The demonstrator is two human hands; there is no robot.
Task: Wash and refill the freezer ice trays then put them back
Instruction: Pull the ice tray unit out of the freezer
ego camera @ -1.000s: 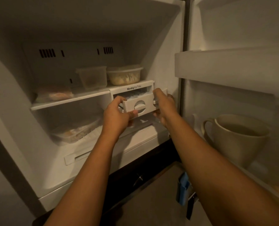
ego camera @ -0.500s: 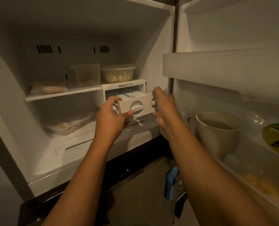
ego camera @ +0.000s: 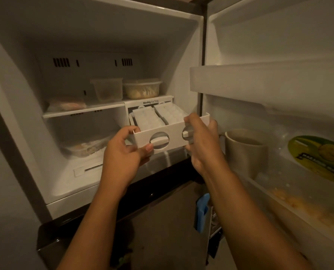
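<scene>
A white ice tray holder [ego camera: 174, 131] with two round knobs on its front sticks halfway out of its slot marked "Moving Ice Tray" under the freezer shelf [ego camera: 80, 112]. Two frosted ice trays [ego camera: 158, 115] lie side by side inside it. My left hand [ego camera: 123, 152] grips the holder's left front corner, thumb under the left knob. My right hand [ego camera: 201, 141] grips its right front end, fingers curled over the top edge and partly hiding the right knob.
Two lidded food containers [ego camera: 127, 88] stand on the shelf above the slot, and wrapped food [ego camera: 84, 149] lies on the freezer floor. The open door at right holds a large mug [ego camera: 246, 151] and a yellow-green package [ego camera: 318, 156]. A door shelf [ego camera: 259, 80] juts out above.
Both hands have pulled the ice tray holder further out of its slot toward me, so the two trays inside now show.
</scene>
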